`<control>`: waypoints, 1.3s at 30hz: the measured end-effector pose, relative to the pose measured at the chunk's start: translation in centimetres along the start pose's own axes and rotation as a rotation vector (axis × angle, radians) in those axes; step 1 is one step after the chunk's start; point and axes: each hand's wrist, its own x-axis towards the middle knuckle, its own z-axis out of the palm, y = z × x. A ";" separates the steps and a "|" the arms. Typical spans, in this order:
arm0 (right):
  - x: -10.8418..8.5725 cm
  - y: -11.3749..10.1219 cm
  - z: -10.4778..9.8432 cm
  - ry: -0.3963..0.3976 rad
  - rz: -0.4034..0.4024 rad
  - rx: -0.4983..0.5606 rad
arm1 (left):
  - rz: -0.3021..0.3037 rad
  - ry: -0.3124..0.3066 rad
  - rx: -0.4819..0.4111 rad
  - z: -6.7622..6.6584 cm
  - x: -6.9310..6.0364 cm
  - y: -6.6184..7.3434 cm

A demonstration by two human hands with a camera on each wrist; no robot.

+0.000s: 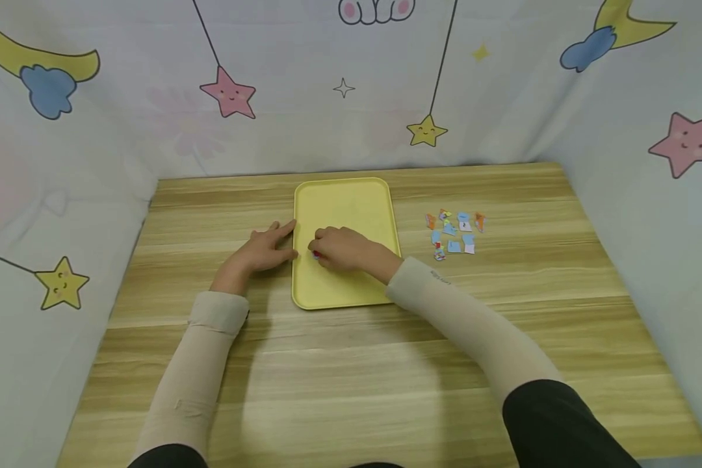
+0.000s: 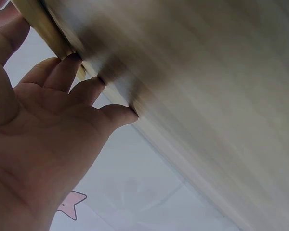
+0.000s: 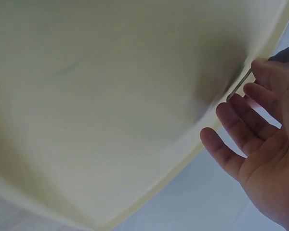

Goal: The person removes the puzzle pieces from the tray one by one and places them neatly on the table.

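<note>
A yellow tray (image 1: pixel 345 201) lies on the wooden table. Over its left half my right hand (image 1: pixel 342 249) pinches a small, thin jigsaw puzzle piece (image 1: pixel 316 255) between thumb and fingers, mostly hidden by the hand. The right wrist view shows this puzzle piece (image 3: pixel 240 85) edge-on, close to the tray surface, with the other fingers of the right hand (image 3: pixel 265 149) loosely bent. At the tray's left rim my left hand (image 1: pixel 260 250) rests with fingers spread, thumb and fingertip touching the edge. In the left wrist view the left hand (image 2: pixel 53 120) has its other fingertips on the tabletop.
Several loose jigsaw pieces (image 1: pixel 454 247) in blue, orange and white lie on the table (image 1: pixel 538 273) to the right of the tray. A white cloth (image 1: pixel 304 130) printed with stars and moons hangs behind the table and along both sides.
</note>
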 end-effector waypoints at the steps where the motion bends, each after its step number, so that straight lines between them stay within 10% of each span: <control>1: -0.2 0.1 0.0 0.000 0.003 -0.001 | 0.000 0.001 0.001 0.0 0.0 0.0; 39: -9.5 7.0 -1.2 0.155 0.083 0.109 | 0.007 -0.001 -0.006 0.0 0.1 0.0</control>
